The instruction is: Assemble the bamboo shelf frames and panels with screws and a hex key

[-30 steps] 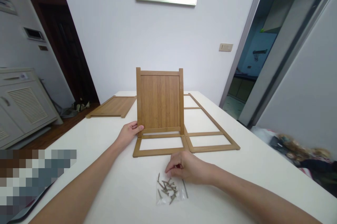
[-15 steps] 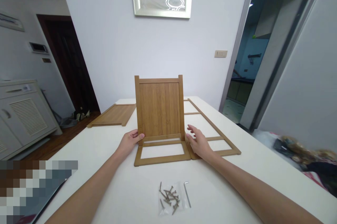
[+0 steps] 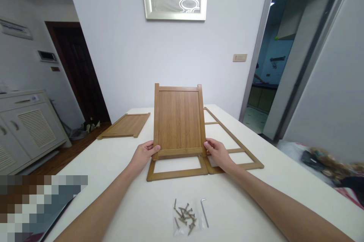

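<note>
Both forearms reach forward from the near edge of the view, slanting inward over the white table (image 3: 133, 211), so the hands face each other at about the same height. The left hand (image 3: 143, 154) pinches the lower left corner of a wooden panel (image 3: 179, 120), its thumb laid across the front and its fingers running behind the side post. The right hand (image 3: 218, 153) has its thumb and fingers drawn close together at the lower right edge of the same panel, so the two hands hold it between them. The panel is brown, with upright grain, a narrow rail at top and bottom, and two side posts that poke up past the top rail; faint ridges show along the left post. It stands nearly upright, broad face toward the person, directly between the hands and rising well above them. Its bottom end is over a flat wooden frame (image 3: 178, 174), whose near part sticks out toward the person; whether the two touch is hard to tell. A second, longer frame (image 3: 246, 166) lies to the right, partly behind the right hand. Another panel (image 3: 125, 125) lies flat farther back on the left. Nearer the person, well apart from both hands, a clear bag (image 3: 198, 213) with screws (image 3: 184, 217) lies beside a bent hex key (image 3: 204, 213).
</note>
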`<state>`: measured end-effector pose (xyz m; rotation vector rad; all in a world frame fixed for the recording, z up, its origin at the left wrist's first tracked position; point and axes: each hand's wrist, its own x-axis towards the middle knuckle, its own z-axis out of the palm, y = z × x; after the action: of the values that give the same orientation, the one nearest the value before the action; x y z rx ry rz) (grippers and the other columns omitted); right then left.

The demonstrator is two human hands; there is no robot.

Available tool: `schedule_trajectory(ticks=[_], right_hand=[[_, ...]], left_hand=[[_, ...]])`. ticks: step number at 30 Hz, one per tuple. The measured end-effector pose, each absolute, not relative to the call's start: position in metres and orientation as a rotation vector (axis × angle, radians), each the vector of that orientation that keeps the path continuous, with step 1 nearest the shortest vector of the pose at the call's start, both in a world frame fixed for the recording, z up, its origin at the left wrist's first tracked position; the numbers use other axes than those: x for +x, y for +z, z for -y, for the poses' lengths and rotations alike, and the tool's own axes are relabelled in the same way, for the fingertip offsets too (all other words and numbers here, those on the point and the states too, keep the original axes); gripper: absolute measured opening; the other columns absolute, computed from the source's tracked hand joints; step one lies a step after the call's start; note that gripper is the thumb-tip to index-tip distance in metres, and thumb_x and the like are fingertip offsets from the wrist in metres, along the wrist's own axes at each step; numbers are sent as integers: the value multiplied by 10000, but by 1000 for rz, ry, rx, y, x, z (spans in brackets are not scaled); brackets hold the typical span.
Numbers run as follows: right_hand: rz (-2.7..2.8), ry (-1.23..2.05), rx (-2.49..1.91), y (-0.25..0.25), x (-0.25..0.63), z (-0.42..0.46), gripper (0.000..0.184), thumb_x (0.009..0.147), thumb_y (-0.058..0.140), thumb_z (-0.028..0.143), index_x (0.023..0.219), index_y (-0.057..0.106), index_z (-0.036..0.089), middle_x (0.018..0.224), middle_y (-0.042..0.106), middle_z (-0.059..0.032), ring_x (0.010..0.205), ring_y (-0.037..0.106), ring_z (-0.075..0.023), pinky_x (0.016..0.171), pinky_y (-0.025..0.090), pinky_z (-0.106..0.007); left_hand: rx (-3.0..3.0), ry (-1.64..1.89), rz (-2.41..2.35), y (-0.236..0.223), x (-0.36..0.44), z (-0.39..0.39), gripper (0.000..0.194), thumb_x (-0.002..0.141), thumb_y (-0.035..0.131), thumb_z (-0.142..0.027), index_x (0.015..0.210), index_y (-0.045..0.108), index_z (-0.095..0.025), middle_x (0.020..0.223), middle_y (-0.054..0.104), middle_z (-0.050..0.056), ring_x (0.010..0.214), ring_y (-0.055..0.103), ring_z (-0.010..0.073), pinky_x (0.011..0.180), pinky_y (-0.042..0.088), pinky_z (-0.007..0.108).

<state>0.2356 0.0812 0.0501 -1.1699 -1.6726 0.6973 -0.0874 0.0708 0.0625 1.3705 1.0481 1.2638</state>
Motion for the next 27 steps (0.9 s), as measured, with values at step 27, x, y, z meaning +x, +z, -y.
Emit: schedule_trajectory(ticks=[27], right_hand=[[1708,608,-1272,44,233,-78,394,842,502,310,1178,644,160,799,664,-22,746,581,-185,747,462,-314]], left_hand=[[1421,1236,-1168,46,-88,-76,524,625,781,-576,950,711,-171,983,773,99,924,702,282,804,541,359]])
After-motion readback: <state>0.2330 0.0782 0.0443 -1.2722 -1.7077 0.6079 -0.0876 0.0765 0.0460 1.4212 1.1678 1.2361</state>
